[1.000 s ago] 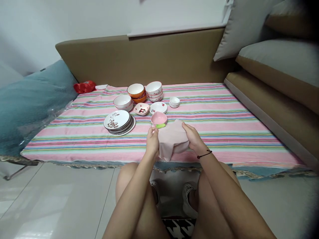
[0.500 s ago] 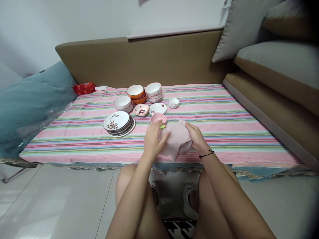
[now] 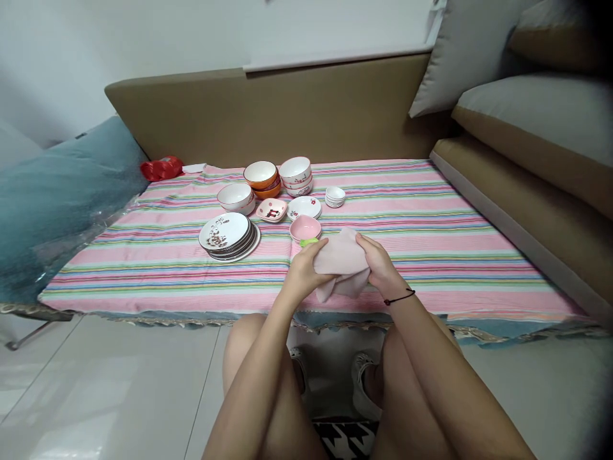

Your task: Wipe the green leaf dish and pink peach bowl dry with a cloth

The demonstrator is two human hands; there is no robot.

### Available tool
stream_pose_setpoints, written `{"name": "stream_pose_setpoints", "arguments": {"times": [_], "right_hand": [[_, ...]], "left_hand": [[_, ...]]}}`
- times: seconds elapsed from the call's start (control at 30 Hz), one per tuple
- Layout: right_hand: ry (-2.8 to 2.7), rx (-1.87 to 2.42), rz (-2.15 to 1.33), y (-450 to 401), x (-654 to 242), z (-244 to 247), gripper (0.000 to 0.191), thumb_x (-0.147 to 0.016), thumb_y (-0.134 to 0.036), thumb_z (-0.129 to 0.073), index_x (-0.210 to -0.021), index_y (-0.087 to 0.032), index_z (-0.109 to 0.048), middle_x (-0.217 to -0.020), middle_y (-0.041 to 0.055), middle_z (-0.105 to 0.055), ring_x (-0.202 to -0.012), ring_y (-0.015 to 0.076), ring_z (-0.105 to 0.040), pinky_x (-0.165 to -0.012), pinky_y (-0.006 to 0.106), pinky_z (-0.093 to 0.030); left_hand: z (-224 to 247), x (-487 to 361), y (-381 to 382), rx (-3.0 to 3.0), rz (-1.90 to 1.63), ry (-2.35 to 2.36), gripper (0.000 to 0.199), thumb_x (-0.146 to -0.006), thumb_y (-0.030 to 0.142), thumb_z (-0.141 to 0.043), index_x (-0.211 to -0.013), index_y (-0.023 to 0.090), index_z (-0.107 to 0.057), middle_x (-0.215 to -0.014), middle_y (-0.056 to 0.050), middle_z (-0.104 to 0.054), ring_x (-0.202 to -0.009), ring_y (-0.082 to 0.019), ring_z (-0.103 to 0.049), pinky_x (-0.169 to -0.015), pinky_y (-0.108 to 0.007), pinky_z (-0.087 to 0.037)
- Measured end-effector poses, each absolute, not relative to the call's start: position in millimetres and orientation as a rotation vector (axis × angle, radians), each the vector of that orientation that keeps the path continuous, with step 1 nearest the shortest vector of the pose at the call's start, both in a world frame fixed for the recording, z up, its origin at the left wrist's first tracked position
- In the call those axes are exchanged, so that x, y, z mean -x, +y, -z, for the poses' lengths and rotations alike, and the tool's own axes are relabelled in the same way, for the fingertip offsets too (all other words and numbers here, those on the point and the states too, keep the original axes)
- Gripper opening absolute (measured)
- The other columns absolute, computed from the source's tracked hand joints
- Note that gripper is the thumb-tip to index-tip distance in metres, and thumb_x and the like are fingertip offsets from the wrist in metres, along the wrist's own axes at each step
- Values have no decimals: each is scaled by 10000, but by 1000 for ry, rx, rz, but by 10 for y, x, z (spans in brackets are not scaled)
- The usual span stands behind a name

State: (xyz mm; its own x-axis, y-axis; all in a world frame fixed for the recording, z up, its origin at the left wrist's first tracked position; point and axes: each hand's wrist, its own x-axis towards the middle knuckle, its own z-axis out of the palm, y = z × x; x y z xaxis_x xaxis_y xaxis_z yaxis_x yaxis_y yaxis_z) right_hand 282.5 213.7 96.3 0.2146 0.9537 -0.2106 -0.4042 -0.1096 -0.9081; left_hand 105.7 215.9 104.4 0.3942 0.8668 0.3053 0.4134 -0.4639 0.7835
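A pale pink cloth (image 3: pixel 342 252) is held between my hands above the front of the striped bedspread, its lower edge hanging in folds. My left hand (image 3: pixel 302 269) grips the cloth's left side, thumb in front. My right hand (image 3: pixel 380 263) is closed around its right edge. Whether anything is wrapped inside the cloth cannot be seen. A small bright green piece (image 3: pixel 309 242) shows just beyond my left fingers; what it belongs to is unclear. Right behind it sits a pink bowl (image 3: pixel 305 227), stacked on another.
Around the pink bowl stand stacked plates (image 3: pixel 224 232), a square patterned dish (image 3: pixel 271 210), small flowered plates (image 3: pixel 304 207), tiny white dishes (image 3: pixel 334 196), white bowls (image 3: pixel 295 170) and orange bowls (image 3: pixel 261 174). A red bag (image 3: pixel 161 168) lies at the back left. Cushions (image 3: pixel 536 128) border the right side.
My left hand has closed onto the cloth's left side, its fingers having been spread before. The cloth has been folded over more, and the pink bowl behind is less covered.
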Motion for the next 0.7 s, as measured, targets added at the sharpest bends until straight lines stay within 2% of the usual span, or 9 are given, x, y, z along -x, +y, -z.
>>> {"name": "stream_pose_setpoints", "arguments": {"times": [0.17,0.43,0.57,0.7], "right_hand": [[-655,1113,-1261,2132,-2832,-968,370,-635,-475,-711,-882,-203,-670,-831,3,-698,-776,191,-616,-672,285,-456],[-665,1011,-1419,2133,-2828,-1026,325,-717,-468,-647,-915,-211,-660,-872,15,-717,-881,224,-646,-774,322,-495],[-650,1004,-1466,2127,-2814,-1104,346,-769,-513,-569,-935,-222,-658,-908,19,-717,-914,231,-645,-781,336,-505],[-767,994,-1367,2093,-2798,-1173,406,-790,-576,-516,-953,-235,-664,-959,17,-708,-958,223,-633,-810,325,-488]], "left_hand": [[-1097,-1064,2137,-1790,-996,1064,750,-550,303,-807,-1243,183,-547,-1254,-99,-588,-1160,-260,-538,-981,-352,-415],[-1125,-1067,2116,-1724,-1043,1114,696,-500,283,-828,-1146,161,-602,-1147,-108,-638,-1075,-269,-577,-954,-402,-430],[-1133,-1089,2124,-1612,-1144,1149,673,-453,267,-843,-1081,166,-623,-1095,-95,-654,-1024,-260,-590,-918,-391,-450],[-1159,-1101,2144,-1457,-1266,1259,642,-426,280,-851,-1018,161,-633,-1003,-79,-672,-963,-252,-600,-866,-380,-468]]}}
